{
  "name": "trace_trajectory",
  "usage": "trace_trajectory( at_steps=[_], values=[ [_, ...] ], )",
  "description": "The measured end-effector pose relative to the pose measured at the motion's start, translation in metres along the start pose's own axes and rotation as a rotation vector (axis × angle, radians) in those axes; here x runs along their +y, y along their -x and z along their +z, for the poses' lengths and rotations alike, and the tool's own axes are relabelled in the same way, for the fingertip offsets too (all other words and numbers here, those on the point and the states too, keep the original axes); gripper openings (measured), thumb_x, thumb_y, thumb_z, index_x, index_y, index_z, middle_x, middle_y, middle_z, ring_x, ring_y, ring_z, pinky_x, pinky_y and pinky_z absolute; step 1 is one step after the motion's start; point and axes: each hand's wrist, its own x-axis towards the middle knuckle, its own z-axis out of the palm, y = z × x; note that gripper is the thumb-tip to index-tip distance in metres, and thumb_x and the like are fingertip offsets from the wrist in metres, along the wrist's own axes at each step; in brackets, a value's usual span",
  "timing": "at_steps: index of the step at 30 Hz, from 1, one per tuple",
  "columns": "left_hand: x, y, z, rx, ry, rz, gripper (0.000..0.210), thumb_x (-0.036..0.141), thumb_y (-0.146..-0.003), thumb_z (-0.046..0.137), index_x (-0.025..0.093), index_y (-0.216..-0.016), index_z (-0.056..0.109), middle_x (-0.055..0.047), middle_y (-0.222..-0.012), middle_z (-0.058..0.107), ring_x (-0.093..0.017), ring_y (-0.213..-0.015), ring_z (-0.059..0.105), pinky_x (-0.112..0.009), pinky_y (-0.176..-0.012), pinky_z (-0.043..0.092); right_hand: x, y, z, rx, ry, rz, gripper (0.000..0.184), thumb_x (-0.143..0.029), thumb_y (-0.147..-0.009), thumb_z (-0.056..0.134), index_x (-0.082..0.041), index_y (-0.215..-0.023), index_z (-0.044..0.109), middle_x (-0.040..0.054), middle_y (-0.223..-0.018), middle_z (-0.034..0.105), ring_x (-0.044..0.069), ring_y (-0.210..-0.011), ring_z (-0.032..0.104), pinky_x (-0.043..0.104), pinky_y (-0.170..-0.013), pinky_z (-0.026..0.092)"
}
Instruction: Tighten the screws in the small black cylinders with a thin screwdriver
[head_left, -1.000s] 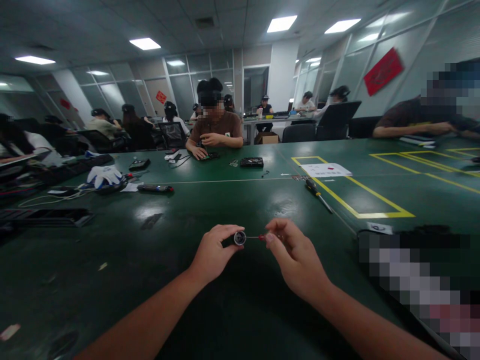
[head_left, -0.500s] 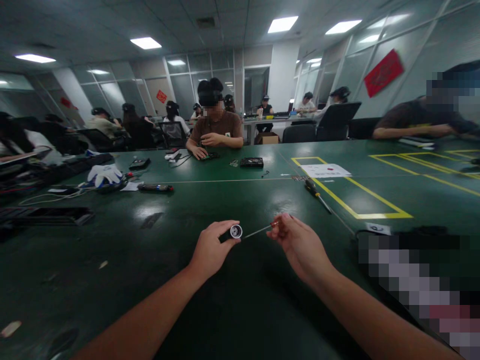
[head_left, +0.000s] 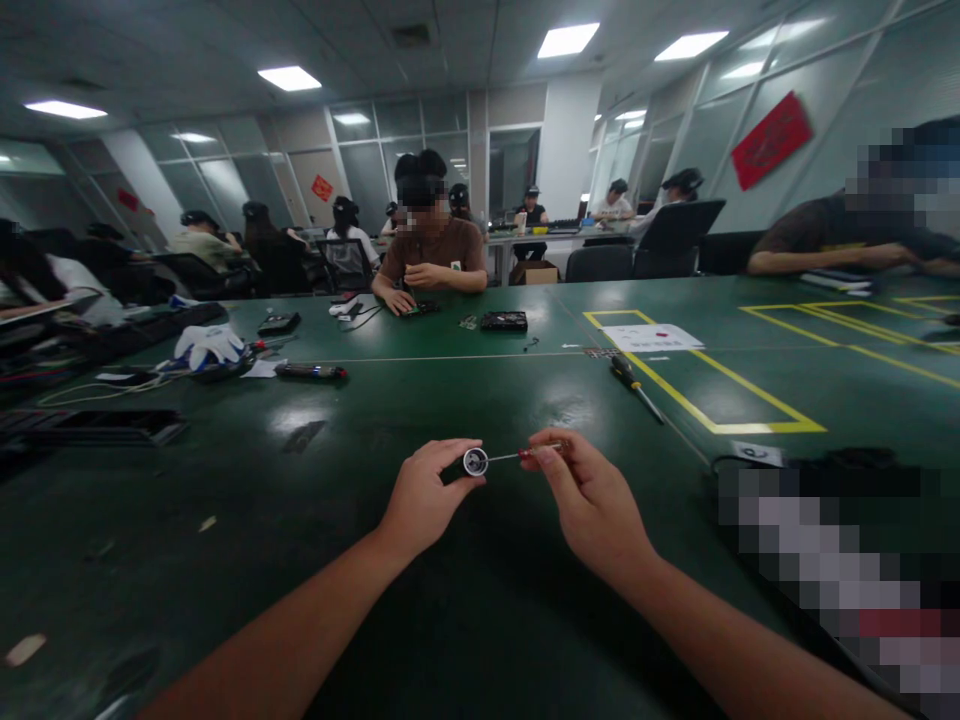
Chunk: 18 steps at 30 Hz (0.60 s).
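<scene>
Between thumb and fingers, my left hand grips a small round part with a silvery rim, its hollow end facing me. I cannot make out what kind of part it is. My right hand is closed around the reddish handle of a thin screwdriver. The screwdriver's shaft points left, and its tip is at the opening of the round part. Both hands are above the green tabletop.
A yellow and black screwdriver lies beyond my right hand. Further off are a black box-like device, a dark cylindrical tool, white gloves and a paper sheet. A person works across the table.
My right hand has turned and brought the screwdriver's tip from beside the round part to its opening. The left hand has barely moved.
</scene>
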Motion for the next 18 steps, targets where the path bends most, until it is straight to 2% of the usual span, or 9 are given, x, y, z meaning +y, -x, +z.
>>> trace_trajectory(
  at_steps=[5, 11, 16, 18],
  values=[
    [-0.002, 0.0, -0.001, 0.021, -0.01, -0.002, 0.044, 0.012, -0.078, 0.082, 0.027, -0.119, 0.074, -0.002, -0.121, 0.074, -0.023, -0.114, 0.068, -0.045, -0.105, 0.052, -0.001, 0.001, -0.002, 0.03, 0.098, -0.066, 0.021, -0.041, -0.104, 0.049, -0.026, -0.113, 0.062, 0.0022, -0.095, 0.076, 0.021, -0.09, 0.075, 0.035, -0.079, 0.053],
    [-0.003, 0.0, 0.0, 0.029, -0.035, 0.042, 0.044, 0.013, -0.078, 0.082, 0.028, -0.119, 0.073, -0.002, -0.122, 0.074, -0.024, -0.115, 0.067, -0.047, -0.105, 0.052, -0.004, 0.001, -0.002, -0.024, 0.147, -0.136, 0.018, -0.036, -0.104, 0.049, -0.026, -0.114, 0.062, 0.0024, -0.099, 0.077, 0.02, -0.092, 0.075, 0.033, -0.081, 0.052],
    [-0.007, 0.0, 0.001, 0.038, -0.041, 0.075, 0.045, 0.011, -0.078, 0.082, 0.027, -0.119, 0.073, -0.003, -0.12, 0.075, -0.024, -0.113, 0.068, -0.046, -0.104, 0.052, -0.011, 0.002, -0.004, -0.09, 0.204, -0.152, 0.018, -0.032, -0.104, 0.049, -0.026, -0.116, 0.061, -0.0024, -0.078, 0.072, 0.016, -0.072, 0.07, 0.029, -0.067, 0.049],
    [-0.008, -0.001, 0.002, 0.042, -0.04, 0.076, 0.045, 0.011, -0.078, 0.081, 0.027, -0.119, 0.073, -0.003, -0.12, 0.075, -0.024, -0.113, 0.068, -0.047, -0.104, 0.052, -0.013, 0.002, -0.004, -0.13, 0.168, -0.168, 0.017, -0.029, -0.103, 0.05, -0.026, -0.116, 0.061, -0.003, -0.078, 0.07, 0.015, -0.07, 0.068, 0.027, -0.066, 0.049]
  ],
)
